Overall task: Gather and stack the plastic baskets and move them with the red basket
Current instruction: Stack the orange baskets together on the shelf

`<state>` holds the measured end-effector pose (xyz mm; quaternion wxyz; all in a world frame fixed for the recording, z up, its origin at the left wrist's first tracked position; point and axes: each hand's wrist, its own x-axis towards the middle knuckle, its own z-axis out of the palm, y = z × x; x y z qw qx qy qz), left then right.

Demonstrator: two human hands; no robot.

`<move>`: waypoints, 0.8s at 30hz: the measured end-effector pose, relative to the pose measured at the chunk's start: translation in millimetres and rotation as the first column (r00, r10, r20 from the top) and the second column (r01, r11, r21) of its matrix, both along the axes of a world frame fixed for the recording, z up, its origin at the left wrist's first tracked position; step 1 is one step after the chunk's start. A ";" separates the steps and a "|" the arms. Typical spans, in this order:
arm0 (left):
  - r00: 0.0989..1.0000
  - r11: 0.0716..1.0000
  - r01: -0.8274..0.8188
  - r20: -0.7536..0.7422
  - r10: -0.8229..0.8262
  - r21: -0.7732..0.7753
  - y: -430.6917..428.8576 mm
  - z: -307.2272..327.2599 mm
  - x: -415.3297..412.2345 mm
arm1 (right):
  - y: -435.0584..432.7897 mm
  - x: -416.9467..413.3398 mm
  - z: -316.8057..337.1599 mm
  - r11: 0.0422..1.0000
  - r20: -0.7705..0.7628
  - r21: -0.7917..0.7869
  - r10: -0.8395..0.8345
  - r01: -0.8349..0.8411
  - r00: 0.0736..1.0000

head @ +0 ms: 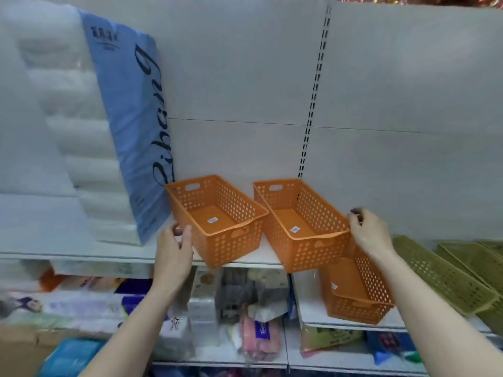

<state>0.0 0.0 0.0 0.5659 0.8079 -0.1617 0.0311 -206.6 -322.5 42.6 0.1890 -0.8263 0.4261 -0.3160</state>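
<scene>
Two orange perforated plastic baskets stand side by side on a white shelf [261, 257], the left basket [217, 221] and the middle basket [302, 227]. A third orange basket [356, 292] sits lower, on the shelf to the right. My left hand [174, 257] is at the left basket's near left corner, fingers apart and touching its side. My right hand [367, 232] is by the middle basket's right rim, fingers curled, with nothing visibly held. No red basket is in view.
Olive green baskets [446, 278] lie at the right. A tall blue and white pack of paper rolls [125, 126] leans just left of the left basket. Packaged goods [245, 317] fill the shelves below. A grey back panel [245, 91] rises behind.
</scene>
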 end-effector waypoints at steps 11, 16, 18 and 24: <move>0.953 0.982 0.186 -0.234 -0.190 -0.039 -17.9 28.3 12.7 | -14.6 -1.7 10.4 0.969 -0.340 0.232 0.004 0.080 0.940; 0.975 0.956 0.221 -0.069 -0.212 0.194 -21.5 28.1 -6.1 | -14.9 -45.9 11.1 0.955 -0.133 0.202 -0.194 0.218 0.972; 0.973 0.949 0.231 -0.036 -0.229 0.214 -30.6 28.5 -17.0 | -11.2 -61.8 24.4 0.947 0.017 0.209 -0.252 0.243 0.968; 0.931 0.938 0.345 -0.144 -0.336 0.041 -63.1 31.4 -24.3 | 15.9 -56.1 75.8 0.933 0.430 0.361 -0.157 -0.010 0.889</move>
